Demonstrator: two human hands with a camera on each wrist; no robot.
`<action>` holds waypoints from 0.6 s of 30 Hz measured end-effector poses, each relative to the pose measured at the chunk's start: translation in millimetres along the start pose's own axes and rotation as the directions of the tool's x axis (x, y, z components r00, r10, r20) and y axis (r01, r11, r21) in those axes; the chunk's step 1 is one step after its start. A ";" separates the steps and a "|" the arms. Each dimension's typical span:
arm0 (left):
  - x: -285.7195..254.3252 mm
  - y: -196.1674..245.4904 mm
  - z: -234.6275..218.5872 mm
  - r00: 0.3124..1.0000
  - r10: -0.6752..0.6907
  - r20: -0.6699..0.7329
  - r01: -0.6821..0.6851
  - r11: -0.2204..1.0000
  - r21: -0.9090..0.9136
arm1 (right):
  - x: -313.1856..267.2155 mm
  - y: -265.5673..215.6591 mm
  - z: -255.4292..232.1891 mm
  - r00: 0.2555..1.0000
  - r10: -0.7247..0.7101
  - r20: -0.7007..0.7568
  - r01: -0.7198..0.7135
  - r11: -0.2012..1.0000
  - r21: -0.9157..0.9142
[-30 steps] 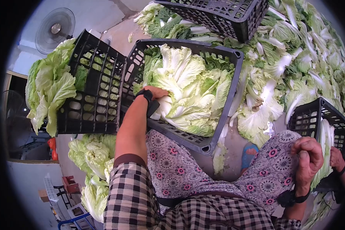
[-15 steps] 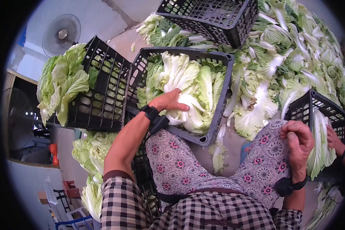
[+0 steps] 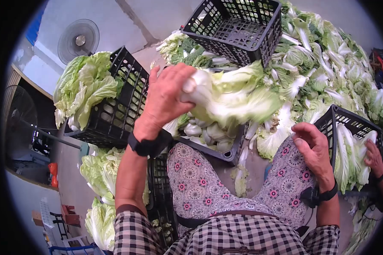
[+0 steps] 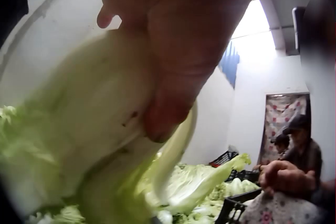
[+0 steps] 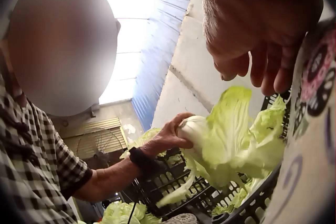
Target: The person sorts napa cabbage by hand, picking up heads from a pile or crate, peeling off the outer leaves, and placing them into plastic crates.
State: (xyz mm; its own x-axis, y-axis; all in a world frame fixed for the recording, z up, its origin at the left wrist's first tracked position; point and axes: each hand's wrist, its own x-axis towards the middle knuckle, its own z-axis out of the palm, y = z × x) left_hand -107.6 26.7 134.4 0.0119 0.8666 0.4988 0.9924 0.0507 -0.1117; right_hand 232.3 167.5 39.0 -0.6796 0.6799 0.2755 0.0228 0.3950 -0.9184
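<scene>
My left hand grips a Chinese cabbage by its white base, raised above the black crate in front of my knees. The cabbage's leafy end points right and is blurred. More cabbages show inside that crate, partly covered by the raised one. In the left wrist view the thumb presses against the pale stalk. Over my right knee hangs my right hand, its fingers loosely bent with nothing between them; the right wrist view shows the same hand above the cabbage's leaves.
A tilted crate with large leaves stands at left. Behind is another crate, beside a wide heap of leaves. At right, another person's hand touches cabbage in a crate. A fan stands at far left.
My left hand took hold of a cabbage in the front crate and lifted it up. My right hand shifted slightly left and its fingers loosened.
</scene>
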 end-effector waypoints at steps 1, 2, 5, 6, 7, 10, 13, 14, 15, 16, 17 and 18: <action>1.8 11.2 -5.3 0.999 0.041 -0.012 -0.041 0.999 0.000 | 0.8 -13.3 4.5 1.000 0.004 0.012 -0.004 1.000 -0.009; 2.9 20.0 -10.6 0.996 0.080 -0.026 -0.080 0.997 0.000 | 2.1 -23.2 7.9 1.000 0.008 0.026 -0.007 1.000 -0.020; 1.6 32.9 -19.5 0.993 0.109 -0.042 -0.115 0.982 -0.153 | 8.8 -42.6 16.8 0.970 -0.202 0.138 0.231 0.940 -0.249; 1.4 38.6 -23.0 0.992 0.118 -0.054 -0.127 0.970 -0.208 | 13.1 -47.7 21.2 0.942 -0.282 0.183 0.328 0.889 -0.319; 0.5 45.4 -26.5 0.990 0.127 -0.064 -0.140 0.955 -0.261 | 17.9 -51.4 26.4 0.924 -0.335 0.186 0.381 0.856 -0.351; -0.6 66.9 -40.5 0.985 0.154 -0.083 -0.175 0.863 -0.474 | 33.8 -51.2 46.1 0.869 -0.448 0.209 0.494 0.785 -0.374; 3.2 83.7 -53.1 0.944 0.290 -0.156 -0.318 0.681 -0.660 | 37.8 -47.7 63.8 0.905 -0.372 0.206 0.393 0.917 -0.070; 3.7 86.4 -51.2 0.960 0.190 -0.203 -0.276 0.553 -0.786 | 34.7 -49.4 68.9 0.944 -0.269 0.192 0.237 0.955 0.177; 4.0 90.0 -48.0 0.970 0.083 -0.228 -0.242 0.400 -0.884 | 32.1 -49.9 71.4 0.949 -0.275 0.153 0.223 0.931 0.288; 4.2 91.6 -45.8 0.979 -0.015 -0.203 -0.194 0.234 -0.953 | 30.2 -50.2 71.6 0.955 -0.276 0.111 0.212 0.893 0.396; 4.5 93.1 -43.6 0.978 -0.112 -0.176 -0.171 0.052 -0.984 | 27.1 -55.2 67.4 0.974 -0.208 0.088 0.152 0.891 0.428; 0.8 91.8 -38.4 0.991 -0.090 -0.095 -0.089 0.069 -0.994 | 25.1 -57.4 64.3 0.975 -0.202 0.088 0.144 0.888 0.437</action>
State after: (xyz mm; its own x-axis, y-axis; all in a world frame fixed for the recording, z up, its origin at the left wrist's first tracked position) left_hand -11.7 12.9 157.5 -0.0663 0.8075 0.5862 0.1883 -0.5668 0.8021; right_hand 166.8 122.2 80.4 -0.7322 0.5287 0.4293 -0.3983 0.1789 -0.8996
